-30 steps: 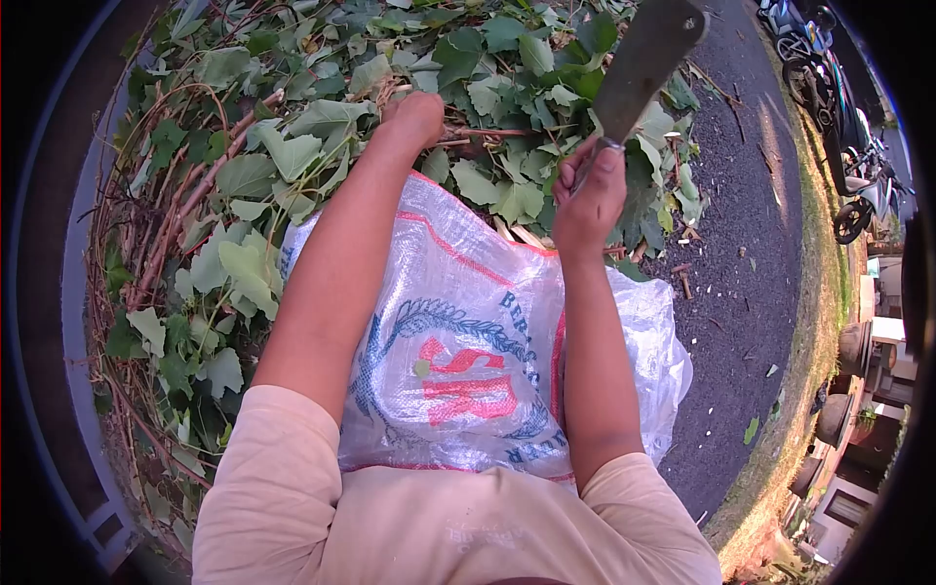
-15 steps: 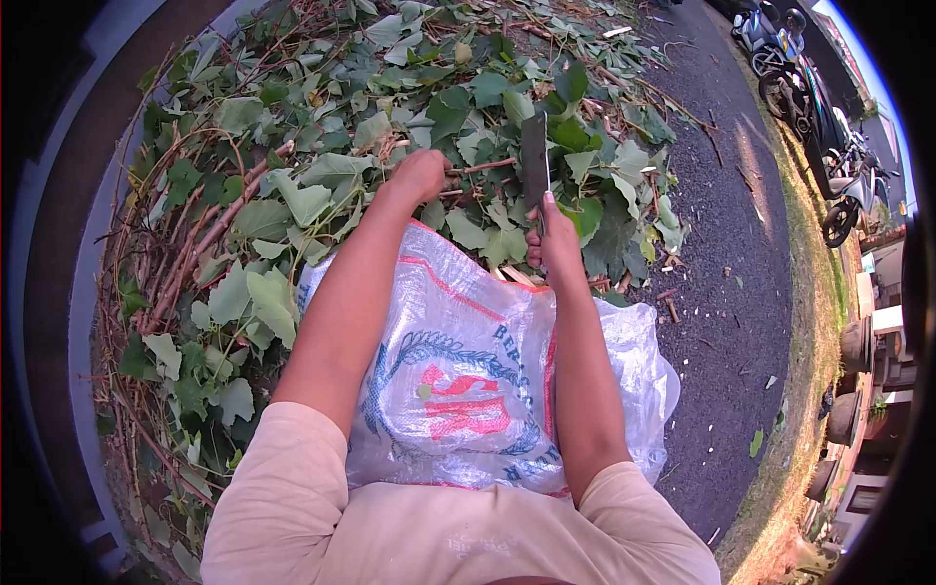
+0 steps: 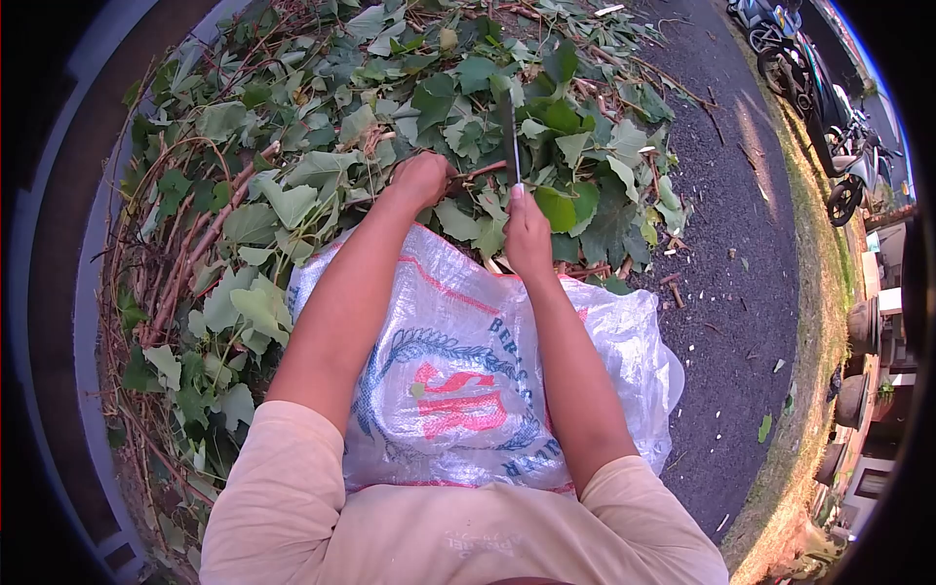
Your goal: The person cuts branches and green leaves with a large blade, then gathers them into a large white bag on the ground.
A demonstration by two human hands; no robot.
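My left hand (image 3: pixel 423 179) is closed round a thin brown stick (image 3: pixel 483 170) whose end points right, over the leaf pile. My right hand (image 3: pixel 527 234) grips the handle of a cleaver-like knife (image 3: pixel 512 132), its blade upright with the edge thin toward my view. The blade crosses the end of the stick in this view. Green leaves (image 3: pixel 463 224) lie around and under both hands. Below them a white woven sack (image 3: pixel 448 390) with red and blue print is spread across my lap, its upper rim near my wrists.
A heap of cut branches (image 3: pixel 210 234) and leafy vines fills the left and far side, beside a grey wall edge (image 3: pixel 73 292). Dark asphalt (image 3: pixel 726 322) with wood chips runs along the right. Parked motorcycles (image 3: pixel 848 166) and plant pots (image 3: pixel 853 400) stand beyond the grass strip.
The knife has moved left to the stick's end, its blade turning nearly edge-on. My right hand has shifted left with it; my left hand still holds the stick.
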